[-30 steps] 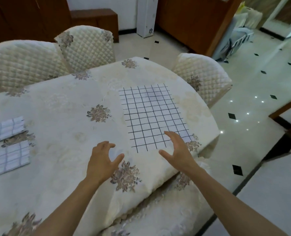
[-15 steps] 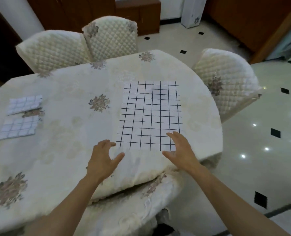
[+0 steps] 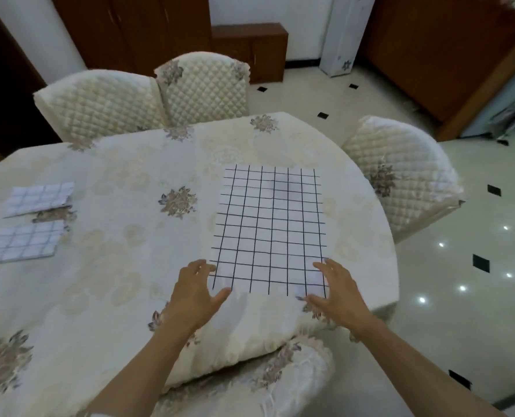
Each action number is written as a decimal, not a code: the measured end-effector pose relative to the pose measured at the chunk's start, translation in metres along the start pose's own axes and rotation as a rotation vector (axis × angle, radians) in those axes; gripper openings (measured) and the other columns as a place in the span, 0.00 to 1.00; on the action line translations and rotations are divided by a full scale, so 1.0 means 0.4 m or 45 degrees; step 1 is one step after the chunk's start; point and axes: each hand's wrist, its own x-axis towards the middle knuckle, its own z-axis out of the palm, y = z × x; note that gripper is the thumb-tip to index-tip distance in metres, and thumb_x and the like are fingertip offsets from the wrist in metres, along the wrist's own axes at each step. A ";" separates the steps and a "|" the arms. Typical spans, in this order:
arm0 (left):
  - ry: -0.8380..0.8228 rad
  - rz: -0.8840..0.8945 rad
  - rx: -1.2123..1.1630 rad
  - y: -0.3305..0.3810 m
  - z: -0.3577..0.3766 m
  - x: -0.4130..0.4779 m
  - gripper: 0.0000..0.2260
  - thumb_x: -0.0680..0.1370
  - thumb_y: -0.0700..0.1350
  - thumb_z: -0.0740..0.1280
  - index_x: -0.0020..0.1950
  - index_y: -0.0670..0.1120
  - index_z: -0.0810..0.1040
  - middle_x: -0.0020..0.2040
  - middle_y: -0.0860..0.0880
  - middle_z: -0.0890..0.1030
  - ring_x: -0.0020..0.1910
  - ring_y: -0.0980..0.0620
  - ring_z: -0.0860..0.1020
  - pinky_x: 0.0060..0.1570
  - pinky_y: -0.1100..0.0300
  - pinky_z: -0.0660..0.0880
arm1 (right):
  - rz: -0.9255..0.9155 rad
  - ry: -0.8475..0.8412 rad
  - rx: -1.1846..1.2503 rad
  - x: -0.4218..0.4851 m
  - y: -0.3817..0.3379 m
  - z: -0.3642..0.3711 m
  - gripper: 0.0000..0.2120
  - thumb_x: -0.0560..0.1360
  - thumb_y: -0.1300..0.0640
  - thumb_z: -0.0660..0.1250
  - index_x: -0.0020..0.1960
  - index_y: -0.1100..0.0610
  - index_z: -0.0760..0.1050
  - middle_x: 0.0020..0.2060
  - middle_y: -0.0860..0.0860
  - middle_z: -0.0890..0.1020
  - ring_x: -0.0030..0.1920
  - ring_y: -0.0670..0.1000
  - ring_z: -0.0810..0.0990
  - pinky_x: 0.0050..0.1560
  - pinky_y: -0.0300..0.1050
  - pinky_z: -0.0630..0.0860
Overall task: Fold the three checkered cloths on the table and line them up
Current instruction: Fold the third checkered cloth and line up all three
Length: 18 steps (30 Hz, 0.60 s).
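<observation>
Your left hand [image 3: 194, 291]: fingers spread, relaxed, holding nothing, at near left corner of unfolded checkered cloth [image 3: 269, 230]. Your right hand [image 3: 339, 291]: fingers likewise loose and spread, holding nothing, over near right corner. Contact with fabric: cannot tell for either hand. Cloth lies flat, fully open, on tabletop [image 3: 123, 266], right of centre, near edge close to rim. Far folded cloth [image 3: 39, 198] and near folded cloth [image 3: 22, 245] lie at your far left, narrow gap between them, well apart from open cloth. Quilted chair [image 3: 400, 182] stands at right.
</observation>
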 end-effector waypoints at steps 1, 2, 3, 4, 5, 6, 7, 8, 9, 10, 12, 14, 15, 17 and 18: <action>-0.003 0.015 0.012 -0.001 0.007 0.014 0.28 0.72 0.60 0.71 0.68 0.50 0.72 0.72 0.49 0.67 0.70 0.48 0.64 0.65 0.51 0.68 | 0.013 0.003 -0.029 0.004 -0.002 0.001 0.36 0.71 0.43 0.73 0.74 0.48 0.62 0.77 0.51 0.58 0.76 0.51 0.55 0.74 0.51 0.57; -0.010 0.033 0.031 -0.002 0.016 0.027 0.28 0.72 0.60 0.72 0.67 0.50 0.73 0.72 0.49 0.67 0.70 0.48 0.64 0.64 0.51 0.69 | 0.033 0.007 -0.049 0.010 -0.005 0.002 0.36 0.71 0.44 0.73 0.74 0.48 0.63 0.77 0.51 0.59 0.76 0.52 0.55 0.73 0.50 0.56; -0.022 0.048 0.057 -0.003 0.027 0.037 0.28 0.71 0.61 0.72 0.67 0.50 0.73 0.72 0.50 0.67 0.70 0.48 0.64 0.63 0.51 0.69 | 0.057 0.012 -0.061 0.014 -0.009 0.005 0.36 0.71 0.44 0.73 0.74 0.48 0.63 0.77 0.51 0.59 0.76 0.52 0.55 0.73 0.50 0.56; -0.039 0.060 0.087 -0.004 0.038 0.047 0.29 0.71 0.61 0.72 0.67 0.50 0.72 0.72 0.50 0.67 0.70 0.48 0.63 0.63 0.50 0.69 | 0.082 0.019 -0.067 0.016 -0.012 0.010 0.36 0.71 0.45 0.73 0.74 0.49 0.63 0.77 0.52 0.59 0.76 0.52 0.55 0.73 0.50 0.56; -0.063 0.067 0.117 -0.006 0.049 0.053 0.30 0.71 0.61 0.71 0.68 0.50 0.72 0.73 0.50 0.66 0.71 0.48 0.63 0.63 0.50 0.69 | 0.106 0.021 -0.072 0.017 -0.014 0.015 0.36 0.71 0.45 0.73 0.74 0.49 0.64 0.76 0.52 0.59 0.76 0.52 0.56 0.73 0.50 0.56; -0.091 0.076 0.146 -0.008 0.059 0.057 0.30 0.71 0.62 0.71 0.69 0.50 0.71 0.73 0.50 0.65 0.71 0.48 0.61 0.64 0.50 0.68 | 0.128 0.020 -0.074 0.016 -0.014 0.021 0.36 0.71 0.45 0.74 0.74 0.49 0.64 0.76 0.52 0.59 0.76 0.52 0.56 0.72 0.50 0.56; -0.117 0.090 0.173 -0.009 0.066 0.060 0.31 0.71 0.62 0.70 0.70 0.51 0.70 0.74 0.50 0.64 0.72 0.48 0.60 0.65 0.50 0.67 | 0.142 0.025 -0.074 0.013 -0.013 0.028 0.36 0.70 0.45 0.74 0.74 0.50 0.65 0.76 0.53 0.60 0.76 0.53 0.56 0.72 0.51 0.57; -0.134 0.110 0.201 -0.011 0.071 0.063 0.32 0.71 0.63 0.69 0.71 0.51 0.69 0.74 0.50 0.63 0.73 0.48 0.59 0.66 0.50 0.67 | 0.146 0.036 -0.070 0.011 -0.011 0.035 0.36 0.70 0.46 0.74 0.73 0.50 0.66 0.76 0.54 0.61 0.75 0.53 0.57 0.72 0.52 0.57; -0.141 0.137 0.237 -0.012 0.073 0.068 0.32 0.71 0.63 0.69 0.72 0.51 0.68 0.75 0.50 0.63 0.73 0.48 0.59 0.66 0.50 0.66 | 0.148 0.042 -0.066 0.010 -0.010 0.042 0.35 0.69 0.46 0.75 0.73 0.51 0.67 0.75 0.55 0.62 0.75 0.54 0.58 0.72 0.52 0.58; -0.139 0.167 0.272 -0.014 0.075 0.076 0.33 0.71 0.63 0.69 0.72 0.51 0.68 0.75 0.49 0.63 0.73 0.47 0.59 0.66 0.50 0.66 | 0.147 0.043 -0.065 0.012 -0.007 0.047 0.35 0.69 0.46 0.75 0.72 0.51 0.68 0.75 0.56 0.62 0.75 0.55 0.58 0.71 0.53 0.59; -0.138 0.213 0.331 -0.017 0.078 0.095 0.35 0.70 0.62 0.71 0.73 0.50 0.68 0.75 0.48 0.64 0.73 0.46 0.60 0.65 0.49 0.67 | 0.141 0.044 -0.065 0.027 0.005 0.054 0.34 0.67 0.47 0.77 0.71 0.51 0.71 0.74 0.57 0.63 0.75 0.57 0.59 0.71 0.55 0.61; -0.166 0.254 0.413 -0.021 0.079 0.118 0.36 0.68 0.61 0.73 0.73 0.49 0.69 0.76 0.47 0.64 0.73 0.44 0.61 0.65 0.47 0.68 | 0.136 0.031 -0.076 0.044 0.015 0.058 0.35 0.67 0.47 0.77 0.71 0.51 0.70 0.75 0.57 0.62 0.75 0.58 0.59 0.71 0.56 0.62; -0.186 0.287 0.458 -0.022 0.080 0.130 0.36 0.68 0.60 0.74 0.73 0.49 0.69 0.76 0.46 0.63 0.73 0.44 0.61 0.64 0.46 0.68 | 0.127 0.006 -0.114 0.053 0.020 0.060 0.36 0.68 0.46 0.77 0.72 0.51 0.69 0.76 0.56 0.61 0.76 0.57 0.57 0.72 0.55 0.62; -0.232 0.355 0.540 -0.021 0.083 0.150 0.37 0.66 0.58 0.76 0.71 0.48 0.70 0.76 0.45 0.62 0.73 0.42 0.61 0.63 0.46 0.69 | 0.103 -0.058 -0.228 0.070 0.027 0.063 0.38 0.69 0.43 0.74 0.74 0.50 0.65 0.77 0.55 0.58 0.77 0.57 0.54 0.73 0.53 0.59; -0.251 0.389 0.571 -0.019 0.087 0.157 0.38 0.64 0.57 0.77 0.71 0.48 0.70 0.76 0.45 0.62 0.73 0.42 0.62 0.62 0.45 0.70 | 0.090 -0.076 -0.262 0.078 0.031 0.064 0.39 0.69 0.42 0.74 0.75 0.50 0.65 0.77 0.55 0.58 0.77 0.57 0.54 0.73 0.53 0.59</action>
